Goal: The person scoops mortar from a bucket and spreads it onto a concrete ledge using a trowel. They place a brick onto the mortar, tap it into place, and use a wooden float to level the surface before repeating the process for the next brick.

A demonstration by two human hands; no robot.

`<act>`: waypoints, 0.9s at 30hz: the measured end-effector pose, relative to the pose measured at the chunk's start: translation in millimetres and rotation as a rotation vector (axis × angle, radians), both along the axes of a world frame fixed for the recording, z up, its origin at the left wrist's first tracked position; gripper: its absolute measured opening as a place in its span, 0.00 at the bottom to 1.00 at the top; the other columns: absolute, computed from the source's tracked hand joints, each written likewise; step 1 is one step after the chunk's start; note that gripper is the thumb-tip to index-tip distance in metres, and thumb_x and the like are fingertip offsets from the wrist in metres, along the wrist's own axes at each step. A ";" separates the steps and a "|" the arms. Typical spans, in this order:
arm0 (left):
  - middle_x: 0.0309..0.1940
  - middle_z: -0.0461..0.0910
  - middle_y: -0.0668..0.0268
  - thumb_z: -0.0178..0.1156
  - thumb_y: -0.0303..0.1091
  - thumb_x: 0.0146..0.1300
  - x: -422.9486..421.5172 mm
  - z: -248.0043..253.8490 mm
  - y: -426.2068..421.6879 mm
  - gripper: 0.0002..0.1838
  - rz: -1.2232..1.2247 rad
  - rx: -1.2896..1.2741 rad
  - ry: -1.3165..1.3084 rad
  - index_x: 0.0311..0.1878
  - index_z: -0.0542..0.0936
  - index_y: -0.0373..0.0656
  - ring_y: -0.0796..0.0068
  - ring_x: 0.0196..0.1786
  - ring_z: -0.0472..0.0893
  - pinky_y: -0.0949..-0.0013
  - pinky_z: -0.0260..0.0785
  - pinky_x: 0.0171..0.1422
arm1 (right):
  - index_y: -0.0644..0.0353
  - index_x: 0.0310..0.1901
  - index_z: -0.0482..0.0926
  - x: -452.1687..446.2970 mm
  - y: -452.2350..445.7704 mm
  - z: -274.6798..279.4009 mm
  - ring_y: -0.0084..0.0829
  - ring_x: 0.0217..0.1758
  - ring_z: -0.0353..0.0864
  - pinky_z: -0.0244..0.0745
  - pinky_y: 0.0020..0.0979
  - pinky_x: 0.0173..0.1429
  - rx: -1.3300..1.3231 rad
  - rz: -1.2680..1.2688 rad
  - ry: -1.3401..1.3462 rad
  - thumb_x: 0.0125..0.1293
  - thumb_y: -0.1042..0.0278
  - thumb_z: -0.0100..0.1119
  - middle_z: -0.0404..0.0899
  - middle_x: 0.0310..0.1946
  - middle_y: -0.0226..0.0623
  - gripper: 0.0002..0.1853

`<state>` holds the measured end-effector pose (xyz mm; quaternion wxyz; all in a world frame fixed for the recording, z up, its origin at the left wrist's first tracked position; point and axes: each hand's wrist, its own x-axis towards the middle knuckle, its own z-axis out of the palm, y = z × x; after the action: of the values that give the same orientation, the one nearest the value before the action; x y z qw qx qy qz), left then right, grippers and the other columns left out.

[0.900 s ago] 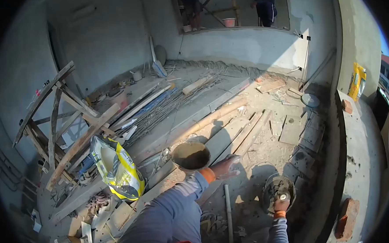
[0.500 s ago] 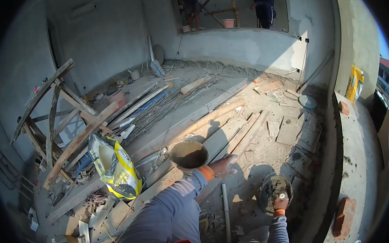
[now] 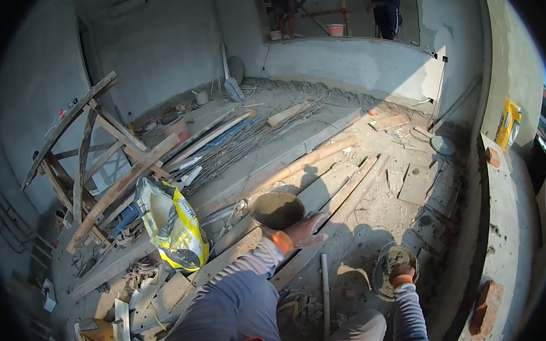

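My left hand [image 3: 305, 231] is open, its fingers stretched out beside a round bucket [image 3: 259, 214] with grey contents. Whether it touches that bucket's rim I cannot tell. Low on the right, my right hand [image 3: 402, 272] is closed at the mouth of a second bucket [image 3: 380, 281], which has grey, wet-looking mix inside. What the right fingers grip is hidden now. Left of the first bucket stands an open yellow and grey bag [image 3: 186, 237].
Long planks [image 3: 352, 190] and a bamboo pole [image 3: 304, 161] lie across the dusty floor. A wooden trestle [image 3: 120, 193] stands at left. Along the right runs a ledge with a brick [image 3: 486, 309] and yellow bag [image 3: 508, 124]. Two people [image 3: 388, 13] are beyond the wall opening.
The view has shifted, so the room appears further right. My left hand has come closer to the first bucket. My right hand has turned, hiding the light round handle end seen earlier.
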<state>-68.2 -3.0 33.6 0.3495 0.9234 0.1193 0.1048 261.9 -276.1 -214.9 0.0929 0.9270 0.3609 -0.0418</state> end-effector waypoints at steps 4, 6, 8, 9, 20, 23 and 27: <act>0.63 0.61 0.46 0.60 0.46 0.62 -3.5 -19.0 9.1 0.37 0.031 0.101 -0.050 0.67 0.58 0.38 0.56 0.57 0.69 0.61 0.61 0.64 | 0.47 0.44 0.82 -14.9 5.7 -19.2 0.31 0.57 0.74 0.68 0.35 0.57 -0.187 0.203 -0.093 0.65 0.50 0.48 0.80 0.49 0.28 0.16; 0.60 0.63 0.48 0.61 0.45 0.61 3.8 -24.5 10.5 0.37 0.036 0.165 -0.072 0.67 0.58 0.37 0.65 0.45 0.77 0.64 0.70 0.55 | 0.47 0.51 0.79 -5.6 7.3 -26.2 0.30 0.65 0.66 0.62 0.37 0.64 -0.251 0.189 -0.003 0.66 0.44 0.46 0.76 0.55 0.27 0.21; 0.60 0.63 0.49 0.61 0.45 0.61 15.4 -22.8 10.3 0.36 -0.001 0.129 -0.051 0.67 0.58 0.38 0.64 0.46 0.77 0.64 0.70 0.54 | 0.47 0.58 0.76 4.3 1.1 -30.1 0.29 0.72 0.59 0.56 0.39 0.70 -0.317 0.165 0.087 0.68 0.38 0.43 0.72 0.61 0.25 0.27; 0.60 0.63 0.49 0.61 0.45 0.61 23.7 -27.4 11.6 0.36 -0.008 0.128 -0.060 0.67 0.58 0.38 0.64 0.46 0.77 0.64 0.70 0.54 | 0.45 0.56 0.78 -22.8 9.5 56.6 0.32 0.67 0.68 0.64 0.38 0.65 -0.430 0.099 0.066 0.66 0.45 0.47 0.75 0.58 0.26 0.23; 0.62 0.64 0.50 0.62 0.44 0.61 77.6 -18.3 -23.2 0.34 -0.177 0.166 -0.231 0.65 0.61 0.38 0.58 0.54 0.75 0.61 0.67 0.59 | 0.55 0.43 0.84 -35.6 -61.2 170.9 0.44 0.51 0.81 0.75 0.40 0.55 -0.008 -0.194 0.223 0.59 0.50 0.51 0.81 0.46 0.46 0.21; 0.61 0.63 0.50 0.62 0.42 0.61 53.9 -16.4 -17.3 0.35 -0.133 0.088 -0.026 0.66 0.60 0.39 0.60 0.50 0.76 0.62 0.67 0.59 | 0.52 0.49 0.81 -39.2 -77.0 87.8 0.46 0.57 0.76 0.71 0.43 0.60 -0.033 -0.192 0.399 0.60 0.49 0.48 0.78 0.53 0.45 0.23; 0.60 0.64 0.50 0.64 0.43 0.60 45.7 -17.9 5.0 0.37 -0.076 0.014 -0.126 0.66 0.60 0.35 0.65 0.44 0.78 0.66 0.72 0.52 | 0.53 0.46 0.83 -41.5 -82.6 138.4 0.43 0.53 0.80 0.74 0.41 0.56 -0.169 -0.167 0.348 0.61 0.42 0.49 0.81 0.48 0.42 0.25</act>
<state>-22.5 1.9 15.7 0.3536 0.9212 0.0612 0.1501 220.3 -358.7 -76.4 0.1026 0.9215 0.2885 -0.2389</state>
